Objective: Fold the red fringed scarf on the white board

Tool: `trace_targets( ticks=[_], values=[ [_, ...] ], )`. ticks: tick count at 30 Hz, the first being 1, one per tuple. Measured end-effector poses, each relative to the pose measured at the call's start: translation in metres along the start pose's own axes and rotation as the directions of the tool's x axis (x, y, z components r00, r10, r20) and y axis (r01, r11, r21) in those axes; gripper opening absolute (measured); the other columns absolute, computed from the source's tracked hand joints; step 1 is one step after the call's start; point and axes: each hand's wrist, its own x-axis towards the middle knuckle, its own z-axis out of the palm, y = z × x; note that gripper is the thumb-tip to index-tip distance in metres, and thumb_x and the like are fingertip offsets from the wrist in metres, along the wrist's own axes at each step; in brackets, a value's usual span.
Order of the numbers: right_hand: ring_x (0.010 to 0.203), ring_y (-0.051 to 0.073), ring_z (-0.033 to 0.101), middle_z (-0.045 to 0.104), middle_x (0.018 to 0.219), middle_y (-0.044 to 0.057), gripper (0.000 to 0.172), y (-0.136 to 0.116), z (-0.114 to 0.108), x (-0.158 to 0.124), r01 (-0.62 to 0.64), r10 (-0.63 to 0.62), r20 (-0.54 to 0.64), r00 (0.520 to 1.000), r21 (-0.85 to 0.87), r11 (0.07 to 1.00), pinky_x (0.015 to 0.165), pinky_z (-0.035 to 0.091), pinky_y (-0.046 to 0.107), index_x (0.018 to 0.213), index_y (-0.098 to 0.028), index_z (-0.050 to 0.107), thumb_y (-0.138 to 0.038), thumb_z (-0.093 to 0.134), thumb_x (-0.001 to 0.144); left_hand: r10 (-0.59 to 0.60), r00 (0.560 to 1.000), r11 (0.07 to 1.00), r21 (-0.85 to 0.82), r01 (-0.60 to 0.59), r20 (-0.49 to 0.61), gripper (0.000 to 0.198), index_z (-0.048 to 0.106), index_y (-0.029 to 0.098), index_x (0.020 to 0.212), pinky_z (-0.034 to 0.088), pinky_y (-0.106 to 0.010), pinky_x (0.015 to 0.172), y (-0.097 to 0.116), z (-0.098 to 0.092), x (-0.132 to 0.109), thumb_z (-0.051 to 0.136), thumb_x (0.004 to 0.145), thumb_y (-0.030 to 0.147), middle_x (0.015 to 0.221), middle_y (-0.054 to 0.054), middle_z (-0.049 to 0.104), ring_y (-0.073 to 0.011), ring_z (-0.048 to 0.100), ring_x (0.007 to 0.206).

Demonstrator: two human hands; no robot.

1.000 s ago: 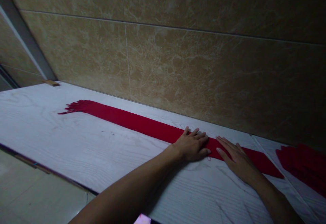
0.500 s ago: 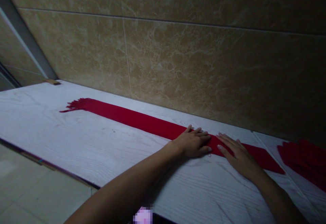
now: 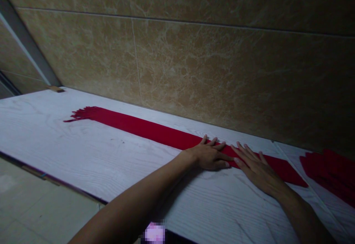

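A long red scarf (image 3: 144, 127) lies folded into a narrow, flat strip on the white wood-grain table (image 3: 83, 144). Its fringed end points to the far left, and its plain end lies to the right. My left hand (image 3: 210, 155) rests palm down across the strip with the fingers spread. Close beside it on the right, my right hand (image 3: 255, 166) lies flat on the same scarf, fingers stretched toward the wall. The hands cover part of the scarf between them.
At the right edge sits a heap of red cloth (image 3: 330, 173). A marbled tile wall (image 3: 180, 63) runs along the table's back. A small brown block (image 3: 56, 88) lies at the far left corner. Tiled floor (image 3: 36, 207) shows at lower left.
The right hand has shifted slightly left, and its fingers have spread. The left hand's fingers have spread a little wider. The scarf looks unmoved.
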Motion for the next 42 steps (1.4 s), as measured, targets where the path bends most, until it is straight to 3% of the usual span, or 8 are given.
trace_targets(
  ticks=[4,7,9,12,16,26,37,42],
  values=[
    [0.151,0.029,0.027,0.035,0.161,0.006,0.062,-0.004,-0.006,0.002,0.037,-0.032,-0.116,0.993,0.037,0.999,0.120,0.015,0.072,0.152,-0.027,0.043,-0.055,0.017,0.104,0.025,0.995,1.000,0.003,-0.025,-0.096,0.044,0.057,0.035,0.144,0.011,-0.070,0.121,0.002,-0.006,-0.003,0.041,0.105,0.049,0.165,-0.005,0.034,-0.0369,0.018,0.154],
    [0.146,0.029,0.040,0.044,0.156,0.013,0.059,-0.010,-0.010,0.007,0.122,-0.114,-0.259,0.959,0.016,0.992,0.122,0.020,0.067,0.147,-0.018,0.049,-0.048,0.023,0.105,-0.038,0.973,0.999,-0.004,0.038,-0.230,0.045,0.052,0.026,0.147,0.014,-0.060,0.126,0.000,-0.004,0.000,0.039,0.107,0.039,0.159,-0.006,0.045,-0.0274,0.024,0.154],
    [0.144,0.028,0.043,0.046,0.154,0.016,0.055,-0.015,-0.010,0.012,0.190,-0.180,-0.303,0.936,0.002,0.982,0.123,0.026,0.062,0.145,-0.014,0.051,-0.044,0.029,0.104,-0.091,0.957,0.996,-0.006,0.092,-0.274,0.048,0.048,0.020,0.150,0.018,-0.057,0.126,-0.003,0.001,0.003,0.041,0.106,0.038,0.159,-0.009,0.044,-0.0268,0.024,0.154],
    [0.146,0.027,0.040,0.044,0.155,0.015,0.053,-0.020,-0.005,0.015,0.229,-0.219,-0.251,0.943,0.012,0.973,0.122,0.030,0.059,0.146,-0.014,0.051,-0.040,0.032,0.104,-0.124,0.958,0.991,0.008,0.131,-0.259,0.056,0.042,0.019,0.153,0.019,-0.060,0.125,-0.006,0.010,0.006,0.044,0.103,0.045,0.162,-0.011,0.038,-0.0308,0.022,0.155],
    [0.149,0.027,0.033,0.039,0.158,0.013,0.057,-0.020,0.000,0.013,0.155,-0.152,-0.092,0.984,0.028,0.988,0.122,0.026,0.062,0.151,-0.015,0.044,-0.043,0.026,0.105,-0.140,0.974,0.989,0.019,0.146,-0.176,0.061,0.036,0.020,0.157,0.015,-0.064,0.123,-0.007,0.016,0.005,0.034,0.105,0.052,0.165,-0.012,0.032,-0.0343,0.019,0.155],
    [0.153,0.030,0.017,0.021,0.165,0.010,0.066,-0.024,-0.013,0.008,0.041,-0.037,0.069,0.997,-0.059,0.997,0.123,0.016,0.065,0.156,-0.020,0.036,-0.058,0.031,0.102,-0.157,0.984,0.986,0.035,0.160,-0.080,0.071,0.031,0.024,0.160,0.012,-0.069,0.121,-0.005,0.007,0.001,0.032,0.102,0.066,0.167,-0.013,0.024,-0.0381,0.015,0.155],
    [0.153,0.028,0.024,0.029,0.164,0.009,0.066,-0.020,-0.006,0.006,0.074,-0.079,-0.114,0.990,-0.048,0.996,0.123,0.017,0.067,0.154,-0.021,0.041,-0.059,0.023,0.103,-0.183,0.957,0.980,0.030,0.195,-0.227,0.065,0.037,0.021,0.156,0.012,-0.067,0.123,-0.006,0.005,0.001,0.028,0.105,0.060,0.166,-0.012,0.030,-0.0356,0.017,0.155],
    [0.154,0.028,0.020,0.026,0.165,0.007,0.065,-0.022,-0.007,0.006,0.006,-0.007,-0.014,1.000,-0.062,0.998,0.123,0.017,0.067,0.155,-0.022,0.038,-0.056,0.025,0.102,-0.201,0.960,0.975,0.056,0.216,-0.193,0.067,0.035,0.019,0.158,0.013,-0.070,0.121,-0.012,0.014,0.002,0.029,0.105,0.060,0.166,-0.014,0.029,-0.0395,0.019,0.154]
  ],
)
